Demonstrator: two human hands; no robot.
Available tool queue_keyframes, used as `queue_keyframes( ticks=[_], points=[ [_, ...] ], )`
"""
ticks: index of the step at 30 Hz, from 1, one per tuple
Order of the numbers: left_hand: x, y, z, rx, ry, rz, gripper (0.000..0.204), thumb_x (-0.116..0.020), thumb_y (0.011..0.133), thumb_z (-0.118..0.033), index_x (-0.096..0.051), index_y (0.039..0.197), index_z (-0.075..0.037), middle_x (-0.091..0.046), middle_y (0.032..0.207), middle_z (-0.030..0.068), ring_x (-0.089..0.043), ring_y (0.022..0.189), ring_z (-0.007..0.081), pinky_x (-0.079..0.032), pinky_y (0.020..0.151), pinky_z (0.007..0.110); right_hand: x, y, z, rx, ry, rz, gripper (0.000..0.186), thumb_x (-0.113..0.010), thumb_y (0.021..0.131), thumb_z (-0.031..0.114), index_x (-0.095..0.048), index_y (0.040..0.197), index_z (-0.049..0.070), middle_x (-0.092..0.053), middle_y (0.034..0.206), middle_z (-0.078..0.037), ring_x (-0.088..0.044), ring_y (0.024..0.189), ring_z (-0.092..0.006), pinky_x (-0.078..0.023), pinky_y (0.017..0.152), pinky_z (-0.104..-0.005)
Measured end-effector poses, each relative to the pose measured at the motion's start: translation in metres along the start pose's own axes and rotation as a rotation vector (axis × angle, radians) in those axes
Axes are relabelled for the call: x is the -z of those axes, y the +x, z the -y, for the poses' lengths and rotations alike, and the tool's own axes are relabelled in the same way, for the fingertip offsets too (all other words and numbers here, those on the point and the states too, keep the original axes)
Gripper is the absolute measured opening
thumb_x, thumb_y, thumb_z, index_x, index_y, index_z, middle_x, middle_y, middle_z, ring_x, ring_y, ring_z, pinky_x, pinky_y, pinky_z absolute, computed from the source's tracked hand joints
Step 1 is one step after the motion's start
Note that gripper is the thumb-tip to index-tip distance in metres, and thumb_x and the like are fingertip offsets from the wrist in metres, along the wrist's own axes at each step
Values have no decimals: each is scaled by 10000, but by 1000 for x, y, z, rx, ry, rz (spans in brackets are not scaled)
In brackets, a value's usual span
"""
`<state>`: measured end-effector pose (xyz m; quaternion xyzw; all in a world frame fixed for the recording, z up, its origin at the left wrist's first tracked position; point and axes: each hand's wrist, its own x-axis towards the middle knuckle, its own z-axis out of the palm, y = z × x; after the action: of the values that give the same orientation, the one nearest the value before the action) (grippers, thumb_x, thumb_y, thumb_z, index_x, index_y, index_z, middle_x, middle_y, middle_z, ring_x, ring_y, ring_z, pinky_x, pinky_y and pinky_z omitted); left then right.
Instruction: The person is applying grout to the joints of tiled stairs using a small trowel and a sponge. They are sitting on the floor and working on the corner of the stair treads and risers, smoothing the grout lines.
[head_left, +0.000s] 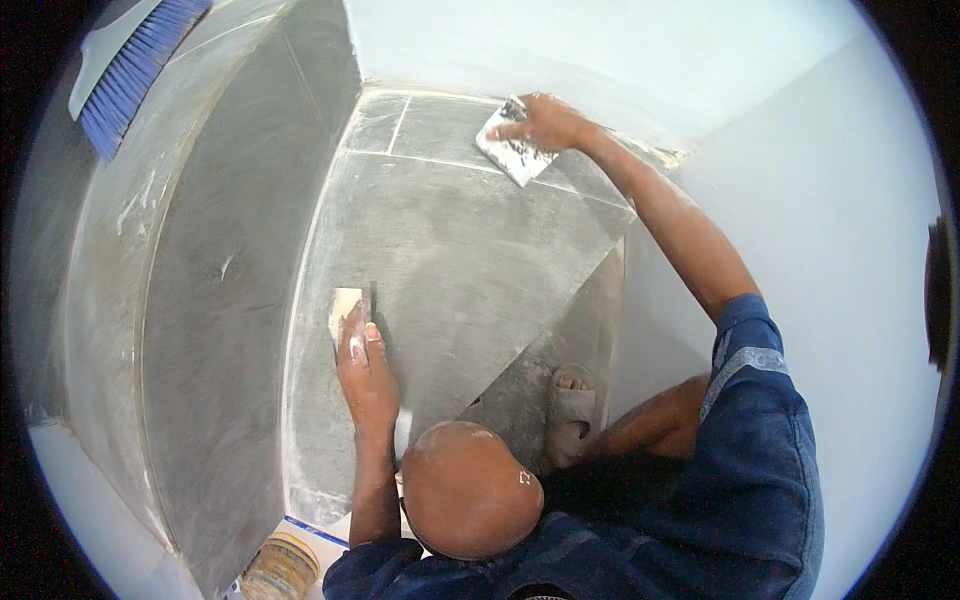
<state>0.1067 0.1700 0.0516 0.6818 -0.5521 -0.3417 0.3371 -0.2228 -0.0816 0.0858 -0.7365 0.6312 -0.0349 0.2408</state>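
My right hand [548,122] is closed round a square, flat spreader [520,160] smeared with white paste. That spreader lies against the grey tile by a white joint line, close to the wall's foot. Nearer to me on the left, my left hand [366,380] grips a putty scraper [347,303] with a cream-coloured face; its handle is mostly hidden by my fingers. Beneath both hands is a large grey tile [470,260] with hazy white smears. A narrow tile strip [440,128] runs along its far side, with white filler in the joints.
A broom head [140,70] with blue bristles is at the upper left. Tiled steps [240,260] drop away leftward. White walls [600,45] close the far and right sides. A stained tub [280,568] stands at lower left. My bent knee [470,490] and sandalled foot [572,412] are near me.
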Motion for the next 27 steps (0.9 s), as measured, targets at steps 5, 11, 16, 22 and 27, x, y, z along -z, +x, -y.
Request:
queue_keyframes(
  ticks=[5, 11, 16, 22, 27],
  points=[
    [0, 3, -4, -63, 135, 32, 487, -305, 1005, -317, -464, 1337, 2, -484, 1341, 219, -400, 1293, 368, -244, 1116, 466, 1, 59, 37, -55, 31, -57, 839, -676, 726, 647, -628, 987, -149, -654, 902, -251, -640, 870, -327, -519, 767, -416],
    [-6, 6, 4, -184, 218, 38, 513, -260, 1011, -355, -478, 1333, -21, -503, 1331, 196, -400, 1298, 360, -205, 1126, 489, -35, 130, 84, 2, -44, -295, 760, -726, 684, 635, -661, 756, -119, -649, 696, -215, -637, 667, -299, -507, 644, -432],
    [-3, 10, 1, -182, 165, 94, 508, -266, 1012, -348, -474, 1336, -17, -501, 1335, 197, -394, 1302, 368, -200, 1127, 491, -56, 146, 106, 28, -106, -197, 720, -731, 697, 609, -677, 777, -105, -663, 740, -222, -639, 683, -309, -503, 649, -440],
    [-1, 9, 9, -131, 87, 118, 489, -336, 998, -355, -490, 1322, -23, -455, 1387, 183, -356, 1328, 371, -213, 1126, 446, -37, 143, 101, 51, -82, -206, 716, -740, 697, 594, -677, 803, -112, -664, 791, -250, -653, 738, -344, -512, 695, -457],
    [-1, 11, -1, -117, 52, 163, 475, -319, 1008, -308, -455, 1348, -4, -457, 1377, 189, -356, 1332, 345, -182, 1133, 484, -40, 139, 103, 42, -178, -281, 629, -741, 722, 532, -687, 826, -85, -673, 808, -233, -660, 731, -320, -517, 703, -447]
  ],
)
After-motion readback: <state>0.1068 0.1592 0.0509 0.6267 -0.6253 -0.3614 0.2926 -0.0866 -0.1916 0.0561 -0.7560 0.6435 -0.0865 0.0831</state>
